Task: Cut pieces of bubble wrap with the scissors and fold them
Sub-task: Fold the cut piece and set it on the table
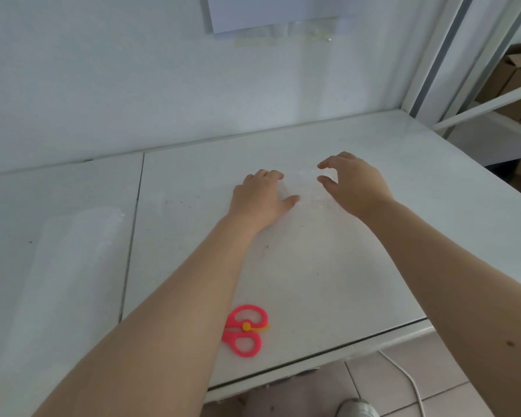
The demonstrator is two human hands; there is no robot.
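reaching out over the white table [373, 266], a person has both bare arms stretched toward the far wall. the left hand [260, 198] lies flat, palm down, fingers together and thumb out to the side, pressing on the left edge of a small clear piece of bubble wrap [309, 188]. the right hand [355, 185] sits at the 3 o'clock side of that piece, curved like a claw, with finger and thumb a little apart at the wrap's right edge. it is hard to tell if those fingertips pinch the wrap or only touch it, because the wrap is see-through and pale against the table.

the pink scissors [245, 331] lie on the table at 6 o'clock from the hands, near the front edge, just beside the left forearm. the blades are hidden under that arm, and no hand touches the scissors.

a bigger, cloudy sheet of bubble wrap [82, 245] lies at 9 o'clock on the left part of the table, well apart from the hands.

at 2 o'clock, past the table, stand some brown boxes [515, 79] on a metal shelf [481, 109]. a white cord [409, 383] runs over the tiled floor at 5 o'clock.
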